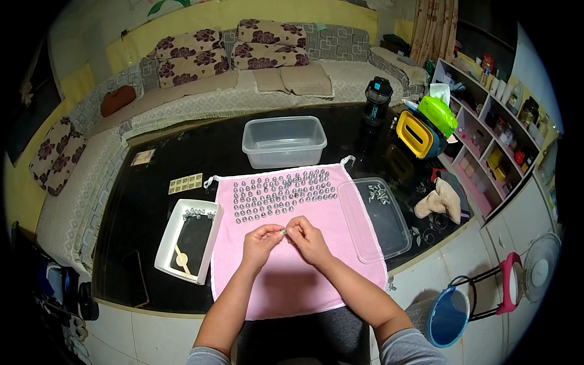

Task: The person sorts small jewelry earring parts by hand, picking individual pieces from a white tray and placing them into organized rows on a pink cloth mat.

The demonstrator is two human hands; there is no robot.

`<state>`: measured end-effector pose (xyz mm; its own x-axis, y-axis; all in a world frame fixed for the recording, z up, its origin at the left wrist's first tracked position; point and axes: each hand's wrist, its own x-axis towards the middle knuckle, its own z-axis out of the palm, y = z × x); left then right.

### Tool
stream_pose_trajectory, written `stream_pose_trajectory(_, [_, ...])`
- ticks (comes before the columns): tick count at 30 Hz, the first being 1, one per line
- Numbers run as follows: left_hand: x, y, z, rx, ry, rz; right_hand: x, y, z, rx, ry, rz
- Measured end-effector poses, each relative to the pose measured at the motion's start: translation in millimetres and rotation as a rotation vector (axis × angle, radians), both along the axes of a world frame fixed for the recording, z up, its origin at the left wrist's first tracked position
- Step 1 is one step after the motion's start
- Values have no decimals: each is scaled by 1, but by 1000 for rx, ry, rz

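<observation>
My left hand [263, 246] and my right hand [309, 239] meet over a pink cloth [296, 269] with white edging, their fingertips pinching one small metallic piece [284, 232] between them. Just beyond the fingers, several rows of small silvery dome-shaped pieces [264, 196] stand on the cloth. To the left, a white open box [163, 242] holds small clear or silvery pieces [197, 213] at its far end and a pale flat strip. At the right, a clear plastic lid [388, 232] partly overlaps the cloth and carries a little heap of silvery pieces [378, 194].
Beyond the cloth is a clear plastic tub [284, 145]. A black bottle [378, 100], a yellow-and-blue tissue box [415, 134] and a beige cloth [440, 200] lie farther right. A sheet of square labels [185, 183] and a phone [136, 278] are on the left.
</observation>
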<state>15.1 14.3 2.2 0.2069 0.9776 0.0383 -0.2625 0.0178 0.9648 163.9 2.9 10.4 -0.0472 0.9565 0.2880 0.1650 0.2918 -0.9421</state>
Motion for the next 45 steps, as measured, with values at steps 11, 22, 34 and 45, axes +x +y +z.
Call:
stream_pose_trajectory(11, [1,-1,2,-3,-31,-20,6,2,-5,-69,-92,51])
stream_pose_trajectory(22, [1,0,0,28,-14,2,3,-1,5,-113,-58,44])
stream_pose_trajectory(34, [1,-1,3,25,34,1,3,1,1,-74,-19,46])
stream_pose_trajectory(45, [1,-1,-2,45,13,-17,6,2,-3,-117,-52,65])
